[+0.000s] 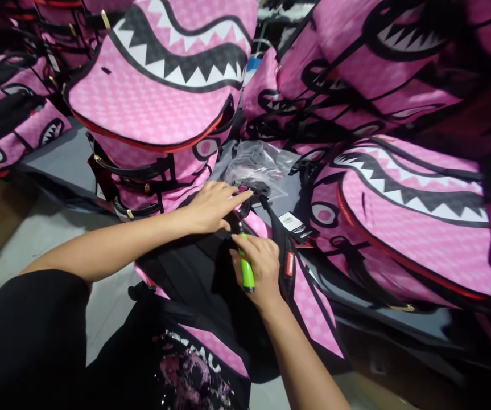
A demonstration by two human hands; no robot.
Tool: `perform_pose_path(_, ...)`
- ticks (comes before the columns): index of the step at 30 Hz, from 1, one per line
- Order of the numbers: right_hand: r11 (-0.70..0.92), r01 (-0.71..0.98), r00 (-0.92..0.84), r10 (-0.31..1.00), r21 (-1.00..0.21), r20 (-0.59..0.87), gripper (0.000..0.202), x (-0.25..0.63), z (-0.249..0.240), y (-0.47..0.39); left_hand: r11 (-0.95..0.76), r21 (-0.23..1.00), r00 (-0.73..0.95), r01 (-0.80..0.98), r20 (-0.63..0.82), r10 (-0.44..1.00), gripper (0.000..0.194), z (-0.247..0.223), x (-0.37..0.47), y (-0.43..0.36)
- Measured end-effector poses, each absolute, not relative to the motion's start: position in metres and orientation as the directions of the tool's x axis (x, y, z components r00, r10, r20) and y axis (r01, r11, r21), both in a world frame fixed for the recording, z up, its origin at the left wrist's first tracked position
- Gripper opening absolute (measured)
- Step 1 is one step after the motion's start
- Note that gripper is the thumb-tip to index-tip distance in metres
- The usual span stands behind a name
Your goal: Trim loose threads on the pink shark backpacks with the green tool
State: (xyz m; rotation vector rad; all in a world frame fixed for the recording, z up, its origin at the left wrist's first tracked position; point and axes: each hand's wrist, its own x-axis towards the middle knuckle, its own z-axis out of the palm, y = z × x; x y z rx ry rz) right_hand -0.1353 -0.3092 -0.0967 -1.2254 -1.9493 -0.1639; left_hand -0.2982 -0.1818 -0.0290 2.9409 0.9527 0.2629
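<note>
A pink and black backpack (219,273) lies in front of my body, its black side and straps facing up. My right hand (260,262) is closed round a lime-green pen-shaped tool (246,267), whose thin metal tip points at the top of the backpack. My left hand (215,206) rests on that top end, fingers stretched out and thumb apart, close to the tool's tip. A white paper tag (292,222) hangs beside the shoulder strap. What lies under my left palm is hidden.
A tall pink bag (151,102) with a shark-mouth print stands at the back left. Another pink bag (411,210) sits at the right. Clear plastic wrapping (260,162) lies behind my hands on the grey table (68,162). More pink bags (382,62) are piled behind.
</note>
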Motion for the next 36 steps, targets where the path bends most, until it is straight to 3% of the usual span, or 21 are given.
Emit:
perform_pose_path(5, 0.553, 0.754, -0.235, 0.731, -0.354, 0.641, 0.029, -0.128, -0.112, -0.319, -0.812, 0.047, 0.813, 0.581, -0.003, 0.582, 0.074, -0.043, -0.271, -0.167)
perform_pose_path(12, 0.571, 0.677, -0.201, 0.751, -0.464, 0.629, 0.036, -0.113, -0.122, -0.320, -0.853, 0.044, 0.850, 0.521, 0.064, 0.523, 0.124, -0.045, -0.281, -0.185)
perform_pose_path(18, 0.557, 0.621, -0.152, 0.776, -0.551, 0.613, 0.034, -0.116, -0.127, -0.322, -0.803, -0.080, 0.799, 0.591, -0.078, 0.596, 0.136, -0.053, -0.269, -0.191)
perform_pose_path(22, 0.452, 0.620, -0.063, 0.843, -0.641, 0.534, 0.043, -0.114, -0.137, -0.325, -0.789, -0.088, 0.789, 0.608, -0.035, 0.613, 0.131, -0.061, -0.265, -0.186)
perform_pose_path(26, 0.321, 0.585, 0.045, 0.904, -0.745, 0.425, 0.041, -0.110, -0.144, -0.328, -0.809, -0.086, 0.813, 0.581, 0.006, 0.583, 0.115, -0.066, -0.270, -0.186)
perform_pose_path(31, 0.352, 0.679, 0.004, 0.876, -0.644, 0.483, 0.031, -0.110, -0.143, -0.324, -0.882, -0.171, 0.899, 0.439, 0.071, 0.433, 0.111, -0.074, -0.269, -0.187)
perform_pose_path(36, 0.411, 0.705, -0.045, 0.839, -0.578, 0.542, 0.028, -0.110, -0.142, -0.310, -0.852, -0.193, 0.870, 0.487, 0.022, 0.492, 0.094, -0.078, -0.262, -0.182)
